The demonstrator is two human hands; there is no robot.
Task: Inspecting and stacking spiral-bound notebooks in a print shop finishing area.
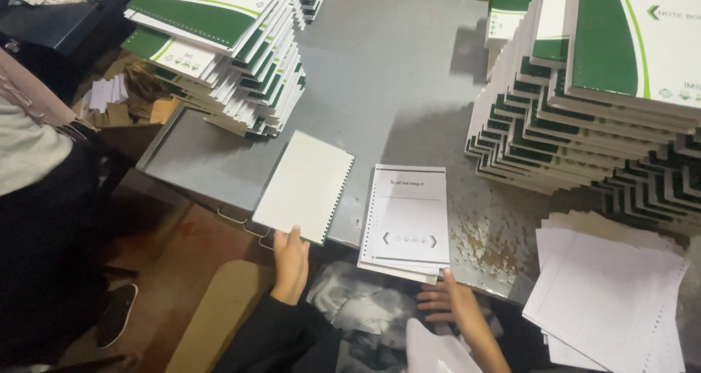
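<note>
My left hand grips the near edge of a plain white punched cover sheet, which lies tilted on the grey metal table with its perforated edge to the right. My right hand holds the near right corner of a punched stack of pages, a white printed page on top with its holes along the left. The two pieces lie side by side, a narrow gap between them.
Tall leaning piles of green-and-white notebooks stand at the far left and the right. Loose ruled punched sheets fan out at the near right. Another person's dark-clothed body and shoe are at the left, beside cardboard scraps.
</note>
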